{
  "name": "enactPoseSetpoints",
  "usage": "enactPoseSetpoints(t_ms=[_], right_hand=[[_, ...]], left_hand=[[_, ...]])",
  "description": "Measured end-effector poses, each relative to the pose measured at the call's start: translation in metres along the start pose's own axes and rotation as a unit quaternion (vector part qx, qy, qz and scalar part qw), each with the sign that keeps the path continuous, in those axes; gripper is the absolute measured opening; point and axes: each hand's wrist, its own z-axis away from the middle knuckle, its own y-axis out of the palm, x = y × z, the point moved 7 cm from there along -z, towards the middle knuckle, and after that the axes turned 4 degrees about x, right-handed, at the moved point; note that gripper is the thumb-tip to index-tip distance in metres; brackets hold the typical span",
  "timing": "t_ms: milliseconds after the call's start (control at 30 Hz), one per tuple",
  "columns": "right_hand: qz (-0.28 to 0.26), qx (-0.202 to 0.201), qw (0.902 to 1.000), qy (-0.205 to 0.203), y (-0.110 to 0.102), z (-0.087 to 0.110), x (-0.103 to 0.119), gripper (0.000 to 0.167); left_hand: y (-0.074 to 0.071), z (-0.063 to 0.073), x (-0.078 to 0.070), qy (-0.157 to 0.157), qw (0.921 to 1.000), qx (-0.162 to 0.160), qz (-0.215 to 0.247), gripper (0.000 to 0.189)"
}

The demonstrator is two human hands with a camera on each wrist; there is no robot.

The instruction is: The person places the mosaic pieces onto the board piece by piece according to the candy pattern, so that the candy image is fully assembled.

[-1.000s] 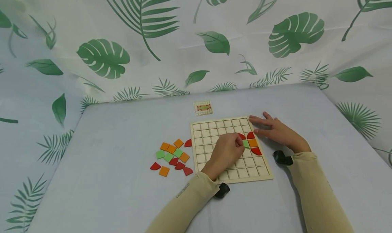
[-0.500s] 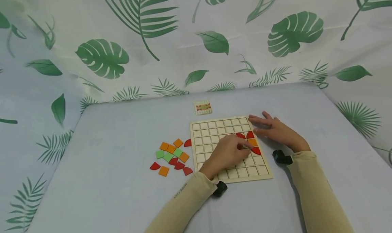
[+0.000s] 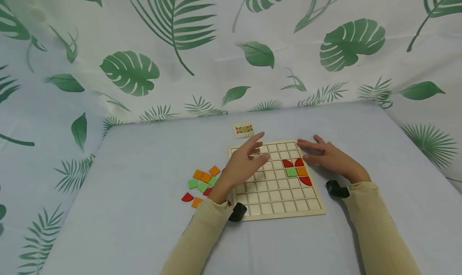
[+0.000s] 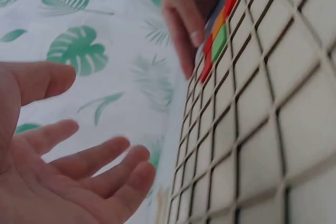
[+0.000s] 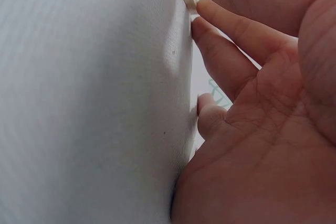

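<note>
A square wooden grid board [image 3: 276, 216] lies on the table. Near its right edge sit a green square tile [image 3: 291, 172], an orange square tile [image 3: 301, 171] and red quarter-circle tiles [image 3: 305, 181]. My left hand [image 3: 242, 164] hovers over the board's left part, fingers spread and holding nothing, as the left wrist view also shows. My right hand [image 3: 332, 158] rests at the board's upper right edge, its fingertips touching the frame; in the right wrist view its fingers [image 5: 226, 51] lie extended against the board's edge.
Left of the board lie several loose orange, green and red tiles [image 3: 203, 185], partly hidden behind my left hand and wrist. A small pattern card [image 3: 243, 129] lies beyond the board. A leaf-printed cloth [image 3: 216, 58] hangs behind the table.
My left hand has lifted from the green tile and moved left and away from me, its fingers opening out. The green tile now shows in the grid. My right hand stays at the edge.
</note>
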Motion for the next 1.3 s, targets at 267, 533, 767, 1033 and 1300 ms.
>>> enactPoseSetpoints(t_ms=[267, 533, 767, 1033, 1300], right_hand=[[-0.01, 0.0, 0.9999, -0.002, 0.0, 0.003, 0.001, 0.069], [0.0, -0.001, 0.9999, -0.015, -0.005, 0.0, 0.005, 0.067], [-0.014, 0.002, 0.9999, -0.004, -0.001, 0.0, 0.0, 0.07], [-0.021, -0.003, 0.9995, -0.025, 0.001, 0.001, -0.001, 0.068], [-0.017, -0.003, 0.9994, -0.031, 0.0, 0.0, -0.001, 0.069]], left_hand=[[-0.051, 0.023, 0.005, -0.019, 0.9982, -0.046, -0.034, 0.074], [-0.114, 0.054, 0.024, -0.072, 0.9875, -0.119, -0.074, 0.068], [-0.128, 0.062, 0.04, -0.127, 0.9789, -0.099, -0.126, 0.058], [-0.1, 0.05, 0.056, -0.123, 0.9779, -0.011, -0.169, 0.038], [-0.08, 0.04, 0.062, -0.125, 0.9458, 0.024, -0.299, 0.029]])
